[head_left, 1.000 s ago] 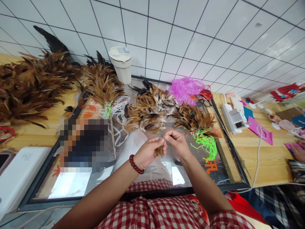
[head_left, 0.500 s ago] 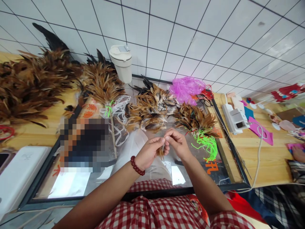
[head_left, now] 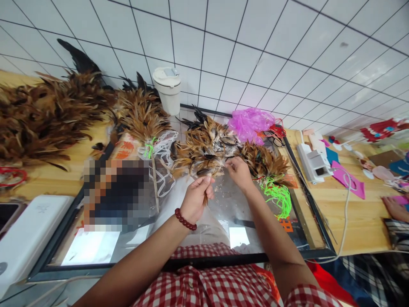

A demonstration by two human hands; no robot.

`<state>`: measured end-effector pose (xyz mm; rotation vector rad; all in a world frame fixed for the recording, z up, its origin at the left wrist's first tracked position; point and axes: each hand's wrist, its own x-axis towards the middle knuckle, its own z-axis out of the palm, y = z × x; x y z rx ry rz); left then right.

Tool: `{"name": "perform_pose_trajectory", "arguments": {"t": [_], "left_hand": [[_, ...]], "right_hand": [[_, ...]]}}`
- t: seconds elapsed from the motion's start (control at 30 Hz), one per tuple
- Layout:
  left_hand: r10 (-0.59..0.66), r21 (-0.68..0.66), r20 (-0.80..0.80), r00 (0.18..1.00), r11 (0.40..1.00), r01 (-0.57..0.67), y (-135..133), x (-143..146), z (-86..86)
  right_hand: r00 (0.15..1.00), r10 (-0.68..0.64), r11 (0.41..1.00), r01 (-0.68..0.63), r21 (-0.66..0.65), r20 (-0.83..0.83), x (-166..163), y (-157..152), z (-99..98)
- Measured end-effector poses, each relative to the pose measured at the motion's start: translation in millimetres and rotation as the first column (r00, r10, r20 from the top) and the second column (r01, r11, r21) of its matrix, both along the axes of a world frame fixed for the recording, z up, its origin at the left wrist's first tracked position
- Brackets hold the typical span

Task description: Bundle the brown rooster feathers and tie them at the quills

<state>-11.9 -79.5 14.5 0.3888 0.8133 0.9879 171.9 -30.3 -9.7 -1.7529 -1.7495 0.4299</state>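
Perhaps, by slackening, we'd spill brown feathers [head_left: 205,200] our left hand [head_left: 194,198] pinches; whether our right hand [head_left: 240,174], at one o'clock, grips anything is unclear.

overall illumination is bright and fairly even, with a cool white cast on the tiled wall [head_left: 223,51]. a pale sheen lies on the tiles at upper right. two hard-edged glare patches burn out to white on the glass [head_left: 236,207], one at lower left, one right of centre; whether window or lamp causes them cannot be told. the glass also mirrors a checked shirt [head_left: 198,281] faintly. shadows are soft; the feathers [head_left: 41,115] at left darken between the plumes. the green cord [head_left: 277,200] is near saturation. wide-angle distortion slants the tile lines and stretches the forearms. fine detail is soft in the right hand [head_left: 239,172] and at the far right edge. a pixelated block covers the left of the glass.
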Motion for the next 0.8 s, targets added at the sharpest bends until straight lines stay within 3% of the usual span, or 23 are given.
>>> {"name": "perform_pose_trajectory", "arguments": {"t": [0.13, 0.33, 0.43, 0.53, 0.7, 0.8], "left_hand": [[0.067, -0.035, 0.015, 0.998, 0.997, -0.066, 1.3, -2.0, 1.4], [0.113, -0.067, 0.051, 0.992, 0.992, -0.110, 1.5, -2.5, -0.2], [0.132, -0.073, 0.054, 0.990, 0.989, -0.128, 3.6, -3.0, -1.1], [0.177, -0.067, 0.053, 0.983, 0.983, -0.173, 6.9, -4.6, -1.3], [0.278, 0.088, -0.054, 0.959, 0.958, -0.273, 9.4, -5.0, -1.0], [0.260, 0.198, -0.182, 0.948, 0.954, -0.223, 8.0, -2.7, -1.9]], "right_hand": [[0.990, -0.020, 0.998, 0.028, 0.056, -0.136, 6.0, -4.5, 5.3], [0.991, 0.062, 0.998, -0.062, -0.005, 0.119, -7.4, -2.2, 3.6], [0.993, 0.115, 0.981, -0.117, 0.157, 0.026, -7.2, -6.7, 14.4], [0.962, 0.273, 0.928, -0.261, 0.266, -0.009, 1.8, -18.2, 33.8], [0.885, 0.456, 0.874, -0.466, 0.140, 0.100, 6.4, -34.4, 63.9], [0.822, 0.565, 0.817, -0.569, 0.088, 0.073, -4.2, -36.5, 74.8]]}}
